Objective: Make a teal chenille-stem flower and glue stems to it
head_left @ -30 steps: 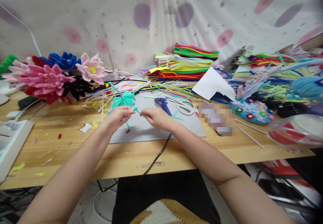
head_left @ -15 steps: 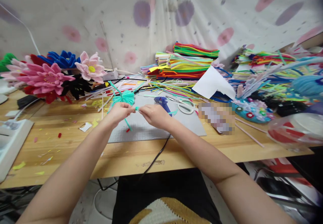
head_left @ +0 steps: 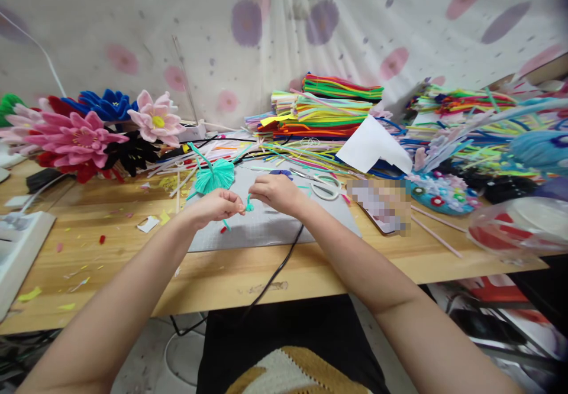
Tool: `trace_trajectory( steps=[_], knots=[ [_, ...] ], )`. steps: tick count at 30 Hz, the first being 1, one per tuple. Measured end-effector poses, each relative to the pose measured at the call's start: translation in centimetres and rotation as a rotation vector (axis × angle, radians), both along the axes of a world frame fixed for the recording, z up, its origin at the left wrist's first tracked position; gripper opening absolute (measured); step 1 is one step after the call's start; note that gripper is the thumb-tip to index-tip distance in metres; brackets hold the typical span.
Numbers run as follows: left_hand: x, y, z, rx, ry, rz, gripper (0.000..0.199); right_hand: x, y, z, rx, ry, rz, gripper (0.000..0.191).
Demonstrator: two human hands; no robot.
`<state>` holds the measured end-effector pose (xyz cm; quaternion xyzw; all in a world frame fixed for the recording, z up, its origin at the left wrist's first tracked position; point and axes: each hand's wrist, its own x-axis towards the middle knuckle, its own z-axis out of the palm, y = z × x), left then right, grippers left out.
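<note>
Over the grey cutting mat, a small turquoise pipe-cleaner piece with a bunched lower end and a thin upright stem sits between my hands. My right hand pinches the stem at the top. The thumb and fingertips of my left hand are closed at the piece's left edge. Behind my left hand lies a turquoise fan-shaped pipe-cleaner piece with a stem rising from it. A blue glue gun is mostly hidden behind my right hand. White-handled scissors lie to its right.
Bundled pipe cleaners are stacked at the back. Fuzzy flowers stand at the left, above a white power strip. White paper and a blurred-out flat object lie to the right. A black cord hangs over the front edge.
My hands have come slightly down and a little apart. The small turquoise piece now stands upright with its bunched end downward, and more of the fan-shaped piece shows.
</note>
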<state>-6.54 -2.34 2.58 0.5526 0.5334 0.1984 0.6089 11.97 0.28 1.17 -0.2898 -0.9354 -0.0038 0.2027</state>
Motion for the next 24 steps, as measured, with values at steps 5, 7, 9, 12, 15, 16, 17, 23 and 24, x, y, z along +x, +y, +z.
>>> trace_trajectory(
  steps=[5,7,9,12,15,16,17,23,24],
  knots=[
    [0.6,0.6,0.0,0.244,0.249,0.292,0.014,-0.6,-1.6,0.0,0.025,-0.02,-0.057,0.031],
    [0.7,0.6,-0.1,0.214,0.133,0.357,0.013,-0.7,-2.1,-0.6,0.033,0.009,-0.059,0.031],
    [0.5,0.4,-0.2,0.122,-0.083,0.343,0.011,-0.6,-2.3,-1.5,0.024,0.053,-0.051,0.029],
    [0.1,0.1,-0.5,-0.038,-0.353,0.228,0.013,-0.3,-1.8,-2.4,-0.008,0.105,-0.042,0.025],
    [-0.2,-0.2,-0.6,-0.169,-0.379,0.067,0.017,-0.1,-0.8,-2.5,-0.027,0.107,-0.045,0.022],
    [-0.2,-0.2,-0.6,-0.187,-0.346,0.015,0.017,0.0,-0.4,-2.3,-0.026,0.096,-0.043,0.022],
    [-0.1,-0.2,-0.6,-0.188,-0.299,-0.026,0.017,0.0,-0.1,-2.0,-0.022,0.08,-0.039,0.022],
    [0.6,0.9,-0.1,0.118,0.225,0.128,0.011,-0.2,0.4,-0.2,0.033,-0.034,-0.051,0.023],
    [0.7,1.1,-0.1,0.194,0.295,0.202,0.011,-0.3,0.2,-0.3,0.034,-0.04,-0.053,0.024]
  ],
)
